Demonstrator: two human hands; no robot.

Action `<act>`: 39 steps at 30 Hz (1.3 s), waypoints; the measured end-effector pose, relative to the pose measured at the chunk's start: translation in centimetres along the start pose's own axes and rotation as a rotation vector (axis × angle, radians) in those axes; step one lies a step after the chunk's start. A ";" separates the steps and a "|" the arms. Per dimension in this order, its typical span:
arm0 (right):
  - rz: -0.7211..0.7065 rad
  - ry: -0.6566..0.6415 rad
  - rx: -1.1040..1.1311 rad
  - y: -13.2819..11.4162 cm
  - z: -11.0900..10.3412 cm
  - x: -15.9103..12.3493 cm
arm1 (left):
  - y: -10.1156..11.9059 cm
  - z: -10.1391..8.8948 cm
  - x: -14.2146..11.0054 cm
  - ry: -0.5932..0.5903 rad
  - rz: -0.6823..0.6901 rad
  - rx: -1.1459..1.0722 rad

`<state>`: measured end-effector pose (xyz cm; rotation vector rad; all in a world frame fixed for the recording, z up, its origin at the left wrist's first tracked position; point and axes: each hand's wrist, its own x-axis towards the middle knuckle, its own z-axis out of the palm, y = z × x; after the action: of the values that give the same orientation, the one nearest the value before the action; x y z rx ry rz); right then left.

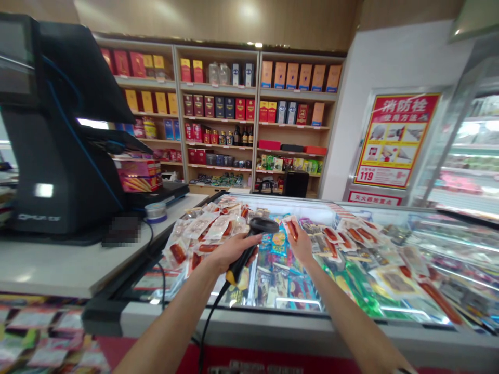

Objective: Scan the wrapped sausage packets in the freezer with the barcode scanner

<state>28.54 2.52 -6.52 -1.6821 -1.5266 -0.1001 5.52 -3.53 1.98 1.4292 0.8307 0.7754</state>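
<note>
My left hand (233, 250) is wrapped round the grip of a black and yellow barcode scanner (263, 225), its head pointing right. A cable hangs from the handle down over the freezer's front edge. In my right hand (300, 243) is a packaged sausage (291, 228), reddish in a clear and white wrapper, held up close to the scanner's head. Both hands are above the glass top of a chest freezer (249, 314). To the left lies a pile of packaged sausages (218, 228); more sausage packs (356, 234) are spread out on the right.
A black checkout terminal (66, 140) stands on the white counter (50, 270) at left, with a roll of tape (156, 212) beside it. Behind the freezer are shelves of boxes (218, 106). A red fire-hydrant notice (397, 140) hangs on the wall at right.
</note>
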 end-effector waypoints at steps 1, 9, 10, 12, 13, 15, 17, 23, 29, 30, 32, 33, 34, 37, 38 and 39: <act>0.001 0.005 0.003 0.0 0.0 0.0 | 0.1 0.0 -0.1 -0.001 0.002 -0.004; 0.037 0.014 -0.086 -0.3 -0.4 0.0 | 0.2 0.6 -0.1 0.005 0.006 -0.039; 0.059 0.021 -0.128 0.0 -0.8 0.2 | 0.1 0.4 0.0 0.019 0.010 -0.035; 0.123 0.051 -0.234 1.0 -1.8 0.8 | -0.1 -0.2 0.0 0.057 0.006 -0.018; 0.154 0.070 -0.292 1.7 -2.5 1.1 | -0.3 -0.6 0.0 0.081 0.001 -0.012; 0.208 0.107 -0.403 3.5 -4.0 1.7 | -0.6 -1.5 0.0 0.141 -0.007 -0.013; 0.263 0.128 -0.487 5.5 -5.4 2.1 | -0.9 -2.3 -0.1 0.196 -0.007 -0.030; 0.320 0.279 -0.569 7.5 -6.8 2.1 | -1.3 -3.9 -0.4 0.257 -0.001 -0.051; 0.060 0.161 -0.418 0.3 -2.2 1.2 | -1.8 -4.3 -0.8 0.342 -0.025 -0.027; 0.035 0.110 -0.384 -1.3 -1.1 0.9 | -1.8 -4.4 -0.9 0.350 -0.028 -0.031; -0.012 0.001 -0.327 -4.2 1.2 0.2 | -1.9 -4.4 -1.2 0.352 -0.036 -0.040; -0.026 -0.053 -0.308 -5.5 2.2 -0.2 | -1.9 -4.5 -1.3 0.348 -0.034 -0.045; -0.029 -0.104 -0.292 -6.6 3.1 -0.5 | -1.9 -4.5 -1.4 0.341 -0.030 -0.046; 0.027 -0.239 -0.244 -9.0 5.4 -1.1 | -2.0 -4.7 -1.6 0.344 -0.023 -0.034; 0.056 -0.269 -0.225 -9.4 6.0 -1.1 | -2.1 -4.8 -1.7 0.345 -0.020 -0.027; 0.085 -0.290 -0.201 -9.7 6.5 -1.1 | -2.1 -4.9 -1.7 0.343 -0.017 -0.020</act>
<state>17.05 4.71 -6.32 -1.9874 -1.6992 0.0392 0.34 -2.49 0.03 1.2871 1.0911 1.0297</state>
